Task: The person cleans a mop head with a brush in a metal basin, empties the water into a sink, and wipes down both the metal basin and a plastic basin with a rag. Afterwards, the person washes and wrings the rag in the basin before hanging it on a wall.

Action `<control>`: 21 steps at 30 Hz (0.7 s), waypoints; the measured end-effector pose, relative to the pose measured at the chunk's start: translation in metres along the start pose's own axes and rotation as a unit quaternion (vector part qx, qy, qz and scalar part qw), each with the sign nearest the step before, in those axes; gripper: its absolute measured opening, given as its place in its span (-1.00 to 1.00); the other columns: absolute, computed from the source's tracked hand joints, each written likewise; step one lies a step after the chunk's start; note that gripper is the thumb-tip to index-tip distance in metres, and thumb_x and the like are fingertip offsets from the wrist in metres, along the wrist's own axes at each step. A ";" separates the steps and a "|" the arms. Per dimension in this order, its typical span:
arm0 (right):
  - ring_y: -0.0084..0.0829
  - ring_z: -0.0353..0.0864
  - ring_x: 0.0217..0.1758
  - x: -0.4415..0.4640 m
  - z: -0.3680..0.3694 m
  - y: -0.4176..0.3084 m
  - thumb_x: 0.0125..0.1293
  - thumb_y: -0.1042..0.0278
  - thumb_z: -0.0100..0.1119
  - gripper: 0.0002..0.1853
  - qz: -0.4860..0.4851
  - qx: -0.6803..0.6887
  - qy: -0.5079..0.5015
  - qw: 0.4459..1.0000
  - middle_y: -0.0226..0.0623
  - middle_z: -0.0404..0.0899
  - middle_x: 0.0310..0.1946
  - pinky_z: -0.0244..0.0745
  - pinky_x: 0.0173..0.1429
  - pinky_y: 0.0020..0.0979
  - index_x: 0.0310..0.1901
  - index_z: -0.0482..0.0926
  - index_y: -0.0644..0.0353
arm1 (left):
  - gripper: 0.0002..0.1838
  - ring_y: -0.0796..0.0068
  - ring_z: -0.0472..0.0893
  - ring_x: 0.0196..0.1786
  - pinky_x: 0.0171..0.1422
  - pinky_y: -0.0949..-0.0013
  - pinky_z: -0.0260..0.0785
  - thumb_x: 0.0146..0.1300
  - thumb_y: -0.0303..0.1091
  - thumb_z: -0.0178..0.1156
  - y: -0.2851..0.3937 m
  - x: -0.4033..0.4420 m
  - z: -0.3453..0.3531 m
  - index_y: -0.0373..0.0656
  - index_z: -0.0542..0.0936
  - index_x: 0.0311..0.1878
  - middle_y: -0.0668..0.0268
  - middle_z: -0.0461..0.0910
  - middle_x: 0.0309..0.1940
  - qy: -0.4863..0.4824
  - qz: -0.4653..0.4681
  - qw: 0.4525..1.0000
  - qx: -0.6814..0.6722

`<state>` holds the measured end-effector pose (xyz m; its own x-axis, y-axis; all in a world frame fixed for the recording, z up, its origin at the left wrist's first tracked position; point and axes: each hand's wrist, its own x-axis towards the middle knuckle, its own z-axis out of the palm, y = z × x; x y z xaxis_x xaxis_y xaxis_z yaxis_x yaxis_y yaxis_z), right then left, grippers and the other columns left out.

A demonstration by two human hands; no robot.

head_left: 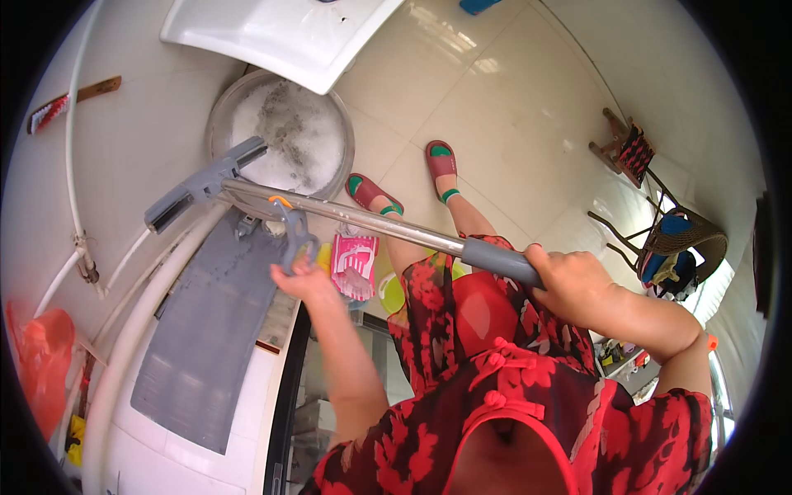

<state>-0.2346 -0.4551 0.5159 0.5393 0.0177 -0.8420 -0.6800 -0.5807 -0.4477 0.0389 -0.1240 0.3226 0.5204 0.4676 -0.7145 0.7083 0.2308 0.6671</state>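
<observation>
A mop with a metal pole (355, 216) and a grey head (202, 186) lies across the view, its head beside a round metal basin (348, 136) of foamy water. My right hand (569, 280) is wrapped round the grey grip (501, 260) at the pole's near end. My left hand (304, 279) is at the grey lever (299, 239) that hangs below the pole, its fingers slightly blurred. An orange piece (281, 200) shows where the lever meets the pole.
A white sink (280, 33) overhangs the basin. White pipes (124, 363) and a grey board (206, 330) are at the left. Pink shoes (355, 262) lie near my legs. A chair (689, 239) and a small stool (631, 153) stand at the right.
</observation>
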 end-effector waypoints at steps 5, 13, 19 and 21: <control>0.02 0.60 -0.42 -0.025 -0.021 0.001 0.09 0.39 0.22 -0.63 -0.012 0.012 -0.024 1.000 -0.07 0.58 -0.49 0.49 -0.32 -0.05 -0.12 0.28 0.25 | -0.56 0.41 0.34 -0.39 -0.06 0.19 0.29 0.30 0.09 -0.11 0.045 0.059 0.059 0.05 0.23 -0.60 0.37 0.37 -0.57 -0.013 0.133 0.990 -0.039; 0.01 0.61 -0.43 -0.046 -0.028 0.003 0.11 0.38 0.22 -0.60 0.003 0.011 -0.071 0.997 -0.08 0.58 -0.51 0.50 -0.33 -0.07 -0.06 0.30 0.28 | -0.57 0.48 0.28 -0.53 -0.18 0.26 0.21 0.35 0.06 -0.19 0.065 0.082 0.095 0.15 0.16 -0.64 0.52 0.22 -0.72 -0.127 0.195 0.972 0.011; 0.00 0.63 -0.42 -0.013 -0.006 0.000 0.14 0.39 0.20 -0.64 -0.002 0.017 -0.017 1.000 -0.07 0.59 -0.50 0.52 -0.33 -0.07 -0.09 0.30 0.28 | -0.56 0.50 0.39 -0.42 0.14 0.10 0.37 0.30 0.05 -0.06 0.000 -0.033 0.013 0.08 0.23 -0.65 0.44 0.23 -0.74 -0.016 -0.004 1.000 0.008; -0.01 0.61 -0.45 0.005 0.012 -0.004 0.11 0.34 0.25 -0.62 0.001 -0.003 0.002 1.000 -0.09 0.58 -0.48 0.50 -0.37 -0.08 -0.12 0.30 0.23 | -0.56 0.54 0.36 -0.48 0.12 0.16 0.42 0.32 0.00 -0.01 -0.049 -0.017 -0.040 0.06 0.28 -0.66 0.43 0.19 -0.80 -0.176 -0.009 0.984 0.030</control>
<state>-0.2349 -0.4432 0.5101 0.5405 0.0130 -0.8413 -0.6782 -0.5851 -0.4447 -0.0239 -0.1091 0.3103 0.6326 0.1367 -0.7624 0.7407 0.1809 0.6470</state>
